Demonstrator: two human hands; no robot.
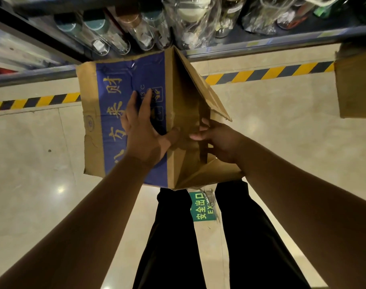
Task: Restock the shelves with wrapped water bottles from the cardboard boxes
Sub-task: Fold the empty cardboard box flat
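Cardboard box [186, 97], yellow "来财" beside flat-fingered left hand [143, 132], flap [201, 94] in curled right hand [221, 140]

Matt, creased brown cardboard box [185, 101] with a blue printed panel. Glossy, smooth beige floor tiles [42, 163]. Crinkled clear plastic wrap [193, 26] round transparent bottles [117, 36]. Matt black cloth trousers [173, 236].

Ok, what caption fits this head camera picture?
Left hand presses and right hand grips a blue-printed brown cardboard box before shelved clear bottles.

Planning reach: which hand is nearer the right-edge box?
Right. The right hand pinches the held box's flap, left of the right-edge box; the left hand presses the blue side, farther left.
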